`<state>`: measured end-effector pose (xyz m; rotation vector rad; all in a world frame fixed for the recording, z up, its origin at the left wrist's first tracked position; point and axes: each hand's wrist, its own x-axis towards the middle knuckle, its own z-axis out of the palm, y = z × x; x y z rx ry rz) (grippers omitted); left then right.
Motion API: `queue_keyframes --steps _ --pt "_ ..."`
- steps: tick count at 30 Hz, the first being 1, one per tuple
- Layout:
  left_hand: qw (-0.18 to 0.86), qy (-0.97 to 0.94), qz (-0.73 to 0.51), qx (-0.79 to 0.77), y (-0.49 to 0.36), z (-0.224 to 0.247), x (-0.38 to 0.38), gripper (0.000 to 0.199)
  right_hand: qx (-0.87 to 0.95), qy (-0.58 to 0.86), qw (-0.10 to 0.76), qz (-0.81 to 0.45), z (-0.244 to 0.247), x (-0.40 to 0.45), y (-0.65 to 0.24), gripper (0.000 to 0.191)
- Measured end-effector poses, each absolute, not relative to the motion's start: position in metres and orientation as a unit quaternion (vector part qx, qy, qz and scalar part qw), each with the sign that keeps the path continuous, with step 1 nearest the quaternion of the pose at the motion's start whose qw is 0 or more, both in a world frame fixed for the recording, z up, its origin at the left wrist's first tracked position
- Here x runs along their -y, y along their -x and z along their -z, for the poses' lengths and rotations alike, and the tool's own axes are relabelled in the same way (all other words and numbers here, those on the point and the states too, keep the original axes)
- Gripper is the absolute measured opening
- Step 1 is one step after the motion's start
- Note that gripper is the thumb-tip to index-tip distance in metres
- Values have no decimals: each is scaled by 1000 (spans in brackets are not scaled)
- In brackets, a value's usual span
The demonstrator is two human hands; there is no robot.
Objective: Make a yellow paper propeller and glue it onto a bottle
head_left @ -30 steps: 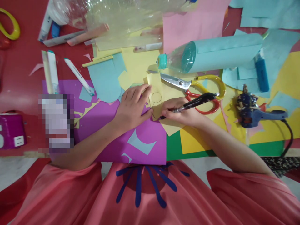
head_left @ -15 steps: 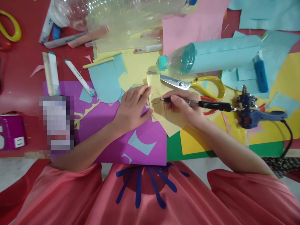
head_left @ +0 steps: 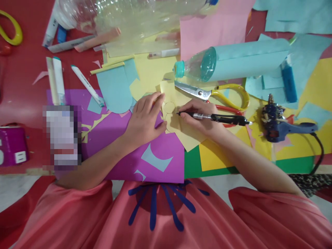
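A piece of pale yellow paper (head_left: 189, 135) lies in front of me, with a small round outline and a second curved outline below it drawn near its left side. My right hand (head_left: 201, 116) is closed around a black pen (head_left: 218, 118), its tip at the paper just right of the outlines. Fingers spread, my left hand (head_left: 147, 116) rests with its fingertips at the paper's left edge. Scissors (head_left: 202, 93) with yellow and red handles lie just beyond my right hand, which partly hides the red handle.
Behind lies a plastic bottle (head_left: 233, 60) wrapped in light blue paper. A glue gun (head_left: 275, 124) with a cord is at the right. Purple paper (head_left: 111, 155) spreads under my left arm. Several markers (head_left: 86, 84), a blurred phone (head_left: 63, 136) and a large clear bottle (head_left: 124, 24) are at the left and back.
The pen tip has moved slightly down and left, and the pen is more tilted. The drawn paper has shifted a little to the left. The round outline is now fully visible.
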<state>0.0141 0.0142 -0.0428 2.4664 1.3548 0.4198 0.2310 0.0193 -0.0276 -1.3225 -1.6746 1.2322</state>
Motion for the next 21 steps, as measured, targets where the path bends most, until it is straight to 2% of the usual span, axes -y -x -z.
queue_keyframes --steps 21 --pt "181 -844 -143 -483 -16 40 -15 66 657 510 332 -445 29 -20 -229 6"
